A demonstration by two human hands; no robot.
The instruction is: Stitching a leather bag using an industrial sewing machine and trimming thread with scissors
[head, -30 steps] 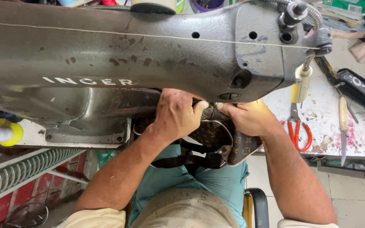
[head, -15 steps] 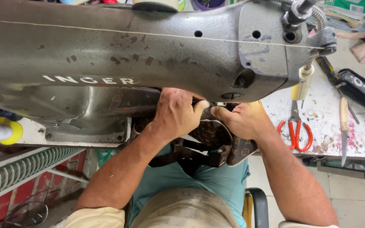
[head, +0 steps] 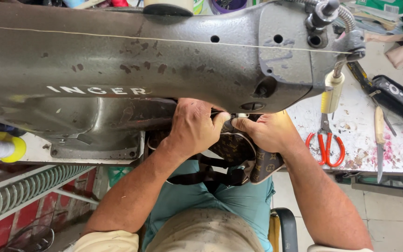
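Large grey metal sewing machine arm (head: 155, 60) spanning the top, 9 to 3 o'clock. Brown patterned leather bag (head: 241, 156) beneath at centre, gripped by left hand (head: 194, 128) and right hand (head: 269, 133). Red-handled scissors (head: 326, 144) on white bench (head: 397, 149), 3 o'clock.

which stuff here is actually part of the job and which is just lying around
In use:
- left hand and right hand, both pressing on the bag
- brown patterned bag, held under the machine arm
- grey sewing machine
- pale thread running along the machine's top

Lying about:
- red-handled scissors
- knife
- black case
- thread cone with yellow end
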